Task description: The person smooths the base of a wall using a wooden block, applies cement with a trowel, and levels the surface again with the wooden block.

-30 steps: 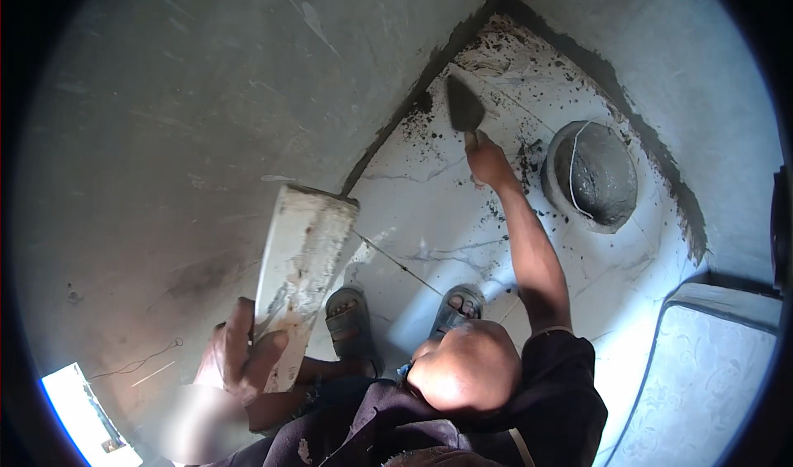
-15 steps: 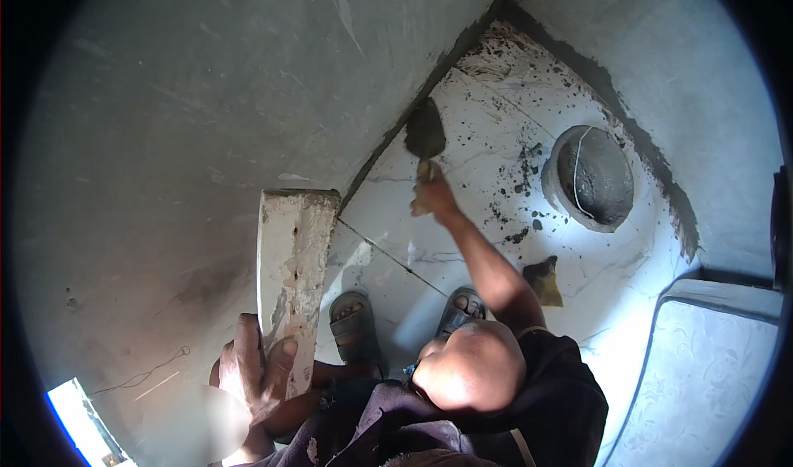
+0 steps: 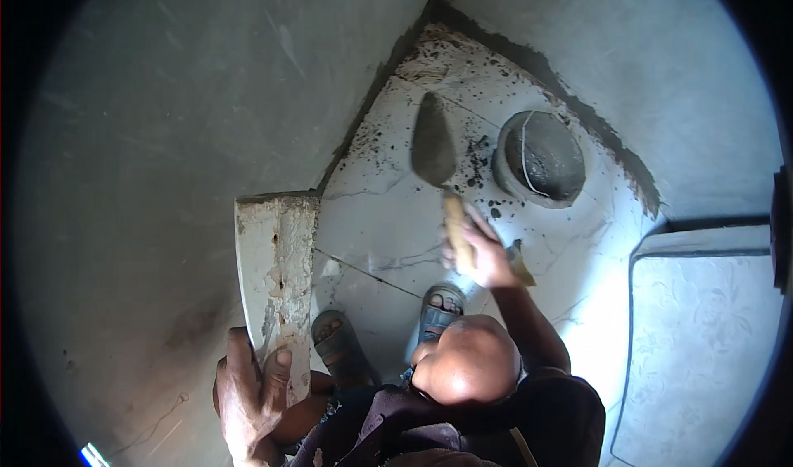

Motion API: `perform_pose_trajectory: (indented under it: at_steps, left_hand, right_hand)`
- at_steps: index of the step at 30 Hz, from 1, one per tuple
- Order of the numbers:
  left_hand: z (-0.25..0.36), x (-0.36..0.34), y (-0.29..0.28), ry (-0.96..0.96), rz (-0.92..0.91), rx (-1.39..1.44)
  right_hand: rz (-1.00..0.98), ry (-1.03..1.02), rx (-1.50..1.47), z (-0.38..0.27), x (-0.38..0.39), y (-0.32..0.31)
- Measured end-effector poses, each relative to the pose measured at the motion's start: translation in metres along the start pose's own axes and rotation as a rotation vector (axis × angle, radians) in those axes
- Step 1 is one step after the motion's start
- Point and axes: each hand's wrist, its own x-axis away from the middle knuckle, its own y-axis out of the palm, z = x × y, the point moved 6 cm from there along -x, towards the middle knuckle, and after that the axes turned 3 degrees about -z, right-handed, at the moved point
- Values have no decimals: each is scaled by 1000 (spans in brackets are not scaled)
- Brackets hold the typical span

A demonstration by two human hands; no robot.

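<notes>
My left hand [image 3: 248, 393] grips a long, flaking white board [image 3: 277, 260] at the lower left, held upright in view with its top end near the left wall's base. My right hand [image 3: 479, 256] is closed on the wooden handle of a pointing trowel [image 3: 434, 140], whose dark blade is over the white tile floor, left of a grey bucket [image 3: 519, 140] with a wire handle and wet grey mix inside. Dark crumbs lie on the tiles beside the bucket and in the corner. A yellowish scrap [image 3: 520, 264] is partly hidden behind my right hand.
Grey plastered walls [image 3: 165, 136] meet at the top, with dark mortar [image 3: 570, 74] along their bases. A pale patterned mattress [image 3: 702, 335] with a dark edge fills the lower right. My sandalled feet [image 3: 343, 343] stand on the white tiles [image 3: 372, 219] below.
My right hand and trowel first swung left toward the wall's base, then drew back down and to the right. The view shifted slightly, the bucket appearing further left. My left hand still holds the board.
</notes>
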Motion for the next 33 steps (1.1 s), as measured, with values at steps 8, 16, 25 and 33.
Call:
perform_pose_trajectory:
  at_steps: [8,16,25,33]
  left_hand:
    - [9,-19,4,83,-50,-18]
    - [17,-22,6,74,-98,-115]
    - [23,-35,23,192,-91,-18]
    - [29,-42,41,284,-54,-102]
  right_hand:
    - [571,-347,1154,-136,114,-46]
    - [779,-298,1935,-148,97,-145]
    - [802,-37,1358,-229,32,-263]
    - [640,109,1324,-264,-42,-293]
